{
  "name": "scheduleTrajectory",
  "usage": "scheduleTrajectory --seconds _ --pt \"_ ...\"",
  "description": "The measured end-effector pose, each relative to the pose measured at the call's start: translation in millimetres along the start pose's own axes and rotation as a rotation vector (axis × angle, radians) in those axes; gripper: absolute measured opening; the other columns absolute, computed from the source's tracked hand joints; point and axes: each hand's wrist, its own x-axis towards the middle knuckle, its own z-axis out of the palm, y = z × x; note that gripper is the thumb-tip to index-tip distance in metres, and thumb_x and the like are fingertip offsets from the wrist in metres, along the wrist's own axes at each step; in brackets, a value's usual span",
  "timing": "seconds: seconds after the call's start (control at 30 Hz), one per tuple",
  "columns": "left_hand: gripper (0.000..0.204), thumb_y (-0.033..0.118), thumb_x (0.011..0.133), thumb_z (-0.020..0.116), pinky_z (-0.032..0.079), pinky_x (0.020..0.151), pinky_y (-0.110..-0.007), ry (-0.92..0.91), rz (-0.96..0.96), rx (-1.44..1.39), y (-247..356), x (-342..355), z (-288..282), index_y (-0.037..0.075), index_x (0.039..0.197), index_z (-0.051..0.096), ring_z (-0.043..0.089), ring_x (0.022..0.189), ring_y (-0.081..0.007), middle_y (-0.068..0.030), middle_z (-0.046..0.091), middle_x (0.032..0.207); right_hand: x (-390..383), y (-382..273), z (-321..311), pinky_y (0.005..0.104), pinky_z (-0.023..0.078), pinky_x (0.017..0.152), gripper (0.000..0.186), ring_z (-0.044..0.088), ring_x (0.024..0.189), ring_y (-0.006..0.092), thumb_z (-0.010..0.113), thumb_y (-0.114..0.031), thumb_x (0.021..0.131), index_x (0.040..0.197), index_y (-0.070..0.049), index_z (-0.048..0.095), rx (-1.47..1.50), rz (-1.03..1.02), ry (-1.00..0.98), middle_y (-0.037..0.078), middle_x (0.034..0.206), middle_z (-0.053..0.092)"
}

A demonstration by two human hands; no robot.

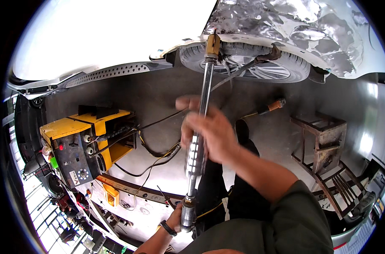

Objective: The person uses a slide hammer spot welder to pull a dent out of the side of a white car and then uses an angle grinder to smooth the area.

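Note:
A chrome slide-hammer puller runs up to a brass-coloured tip fitting at the patchy, sanded white car body above a wheel. My left hand is closed round the puller's handle at the bottom. My right hand is smeared by motion over the middle of the shaft, at the sliding weight; whether its fingers grip cannot be made out. Behind the shaft, a clamp with a strap crosses the tyre.
A yellow machine with cables stands on the floor at left, beside a long metal beam. An orange-tipped tool lies below the wheel. Rusty metal stands are at right. A dark car is at far left.

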Motion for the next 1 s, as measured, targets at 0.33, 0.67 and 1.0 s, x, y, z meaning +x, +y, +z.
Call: scheduleTrajectory --seconds 0.33,0.67,1.0 --pt "0.040 0.049 0.101 0.042 0.056 0.057 -0.032 0.097 -0.080 0.027 -5.5 4.6 -15.1 0.014 0.107 0.060 0.065 0.064 -0.0169 -0.0029 0.065 0.078 -55.0 59.3 12.6 0.0310 0.053 0.068 0.024 0.062 0.067 0.0126 0.063 -0.016 0.093 0.111 0.001 0.058 0.014 0.253 -0.027 0.004 0.071 0.059" --pt "0.040 0.046 0.102 0.042 0.056 0.054 -0.032 -0.015 -0.127 0.015 19.1 11.6 -7.0 0.010 0.105 0.059 0.067 0.060 -0.0204 -0.0081 0.067 0.075 -28.6 44.3 10.3 0.0316 0.055 0.066 0.032 0.061 0.066 0.0121 0.061 -0.016 0.093 0.117 0.004 0.055 -0.021 0.238 -0.057 0.004 0.072 0.058" --pt "0.050 0.057 0.100 0.039 0.056 0.054 -0.032 -0.041 -0.027 0.098 23.0 8.1 -7.1 0.012 0.103 0.061 0.069 0.062 -0.0207 -0.0075 0.068 0.075 18.6 6.3 -6.3 0.0315 0.055 0.061 0.053 0.062 0.068 0.0151 0.058 -0.032 0.096 0.131 0.005 0.046 0.015 0.076 -0.058 0.006 0.076 0.059"
